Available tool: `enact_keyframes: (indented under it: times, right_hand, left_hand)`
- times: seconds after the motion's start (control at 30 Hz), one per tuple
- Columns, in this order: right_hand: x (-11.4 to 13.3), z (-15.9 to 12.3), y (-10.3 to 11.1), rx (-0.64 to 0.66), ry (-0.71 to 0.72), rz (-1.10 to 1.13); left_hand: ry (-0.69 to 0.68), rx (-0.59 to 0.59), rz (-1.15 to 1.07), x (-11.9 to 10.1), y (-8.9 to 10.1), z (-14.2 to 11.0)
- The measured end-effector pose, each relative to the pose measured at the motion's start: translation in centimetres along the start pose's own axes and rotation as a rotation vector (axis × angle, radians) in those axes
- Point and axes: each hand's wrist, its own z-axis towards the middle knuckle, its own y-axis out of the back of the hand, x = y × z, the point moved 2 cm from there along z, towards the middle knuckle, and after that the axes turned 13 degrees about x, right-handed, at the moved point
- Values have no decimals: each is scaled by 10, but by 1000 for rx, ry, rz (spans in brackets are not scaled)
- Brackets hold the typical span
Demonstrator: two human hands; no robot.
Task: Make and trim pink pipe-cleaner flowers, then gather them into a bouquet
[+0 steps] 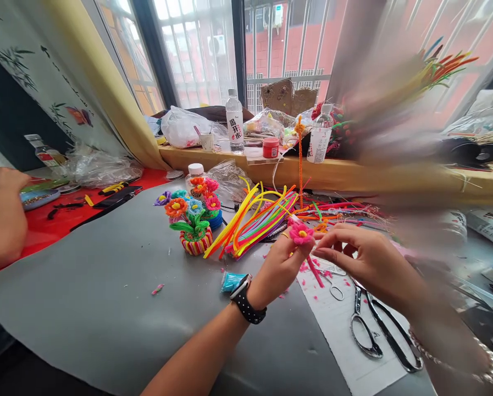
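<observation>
My left hand (280, 269) pinches a pink pipe-cleaner flower (301, 234) with a yellow centre. A pink stem (315, 273) slants down below it. Just right of the flower, my right hand (355, 250) has thumb and forefinger drawn together in a pinch; anything between the tips is too small to make out. Beneath my hands lies a white sheet (332, 324) with pink fluff scraps and large scissors (364, 330). Left of them stands a striped pot (195, 242) of pipe-cleaner flowers, beside a bundle of bright pipe cleaners (258, 223).
A small turquoise packet (233, 281) lies by my left wrist on the grey mat (118, 308). Another person's arm (1, 220) rests on the red tabletop (44, 228) at left. Water bottles (234, 124) and a red jar (270, 147) line the sill. The right side is smeared.
</observation>
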Motion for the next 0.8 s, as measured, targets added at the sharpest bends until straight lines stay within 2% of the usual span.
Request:
enact_keyframes:
  times: [0.1,0.2,0.27,0.37,0.43,0.47,0.57,0.63,0.7,0.8]
  right_hand:
    - [-9,-3,9,-91,-21,22]
    - [-19,-11,22,-306,-90,35]
    - [-24,-18,33,-447,-135,37]
    - [-30,-25,44,-529,-142,62]
    - [-30,-24,43,-501,-153,62]
    - [-29,-20,39,-459,-165,59]
    - [-19,-2,10,-24,-98,120]
    - [-11,9,-12,193,-48,152]
    - [-9,16,-27,296,-4,181]
    - [-17,18,-28,301,-25,178]
  left_hand:
    - [84,0,-81,2,3,0]
    - [151,-14,-287,7,11,1]
    - [138,-92,-428,8,22,1]
    - [89,-294,-543,5,42,0]
    - [73,-384,-575,2,51,0]
    - [83,-385,-576,2,52,0]
    - [148,-225,-535,4,43,1]
    - [182,-94,-469,7,33,2]
    - [194,11,-363,11,28,3]
    - [214,97,-159,16,33,5]
